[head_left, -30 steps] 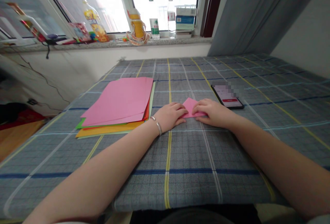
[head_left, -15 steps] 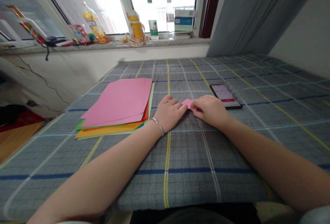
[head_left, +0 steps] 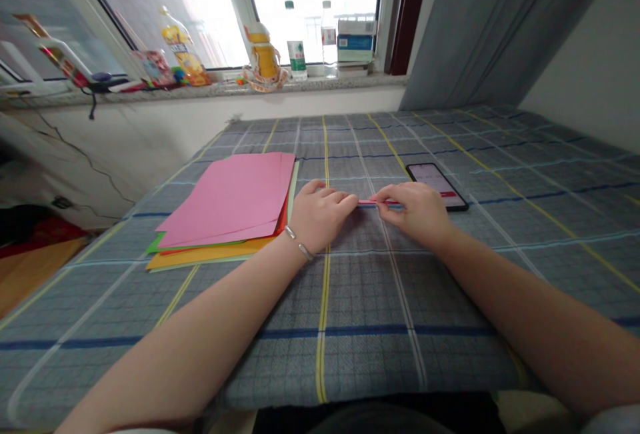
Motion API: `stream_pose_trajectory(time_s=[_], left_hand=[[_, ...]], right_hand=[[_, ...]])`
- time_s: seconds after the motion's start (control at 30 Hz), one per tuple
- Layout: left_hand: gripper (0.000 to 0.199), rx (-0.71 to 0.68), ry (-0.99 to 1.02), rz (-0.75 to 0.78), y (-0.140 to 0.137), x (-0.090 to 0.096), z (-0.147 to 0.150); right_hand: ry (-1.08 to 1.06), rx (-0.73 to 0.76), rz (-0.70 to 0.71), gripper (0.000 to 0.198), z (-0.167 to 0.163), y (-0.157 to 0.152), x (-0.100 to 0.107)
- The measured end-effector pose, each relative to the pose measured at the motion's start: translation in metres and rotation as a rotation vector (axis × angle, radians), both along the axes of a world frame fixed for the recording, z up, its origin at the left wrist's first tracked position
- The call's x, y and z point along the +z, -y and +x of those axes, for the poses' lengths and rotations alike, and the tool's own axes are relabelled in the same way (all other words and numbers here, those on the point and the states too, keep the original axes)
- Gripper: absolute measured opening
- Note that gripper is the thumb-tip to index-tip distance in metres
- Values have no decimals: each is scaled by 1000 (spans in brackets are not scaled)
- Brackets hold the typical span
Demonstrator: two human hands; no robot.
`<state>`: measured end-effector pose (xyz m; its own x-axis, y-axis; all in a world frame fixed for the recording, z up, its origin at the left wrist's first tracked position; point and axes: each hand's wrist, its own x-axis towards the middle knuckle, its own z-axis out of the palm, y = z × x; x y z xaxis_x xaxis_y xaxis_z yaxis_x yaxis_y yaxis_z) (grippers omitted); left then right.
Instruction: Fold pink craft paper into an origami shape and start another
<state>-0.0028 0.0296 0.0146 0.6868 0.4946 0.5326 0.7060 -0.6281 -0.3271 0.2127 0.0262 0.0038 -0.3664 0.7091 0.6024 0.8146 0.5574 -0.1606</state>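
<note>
1. Head view: folded pink paper (head_left: 367,202), edge-on, is right of the paper stack (head_left: 233,197).
2. Right hand (head_left: 415,213), farther from the stack, pinches the paper narrowly.
3. Left hand (head_left: 323,216), beside the stack, touches the paper; grip hidden, cannot tell.
</note>
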Motion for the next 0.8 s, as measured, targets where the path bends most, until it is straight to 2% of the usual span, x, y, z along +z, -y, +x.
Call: stream_pose_trajectory(time_s=[0.23,0.47,0.8], left_hand=[[10,47,10,31,-5,3,-11],[14,74,19,66,-10,5,-21],[18,69,74,18,-14,4,-25]], right_hand=[[-27,-70,-17,15,11,-4,1],[-47,-141,-38,12,24,-8,5],[-8,-209,-33,9,37,-9,11]])
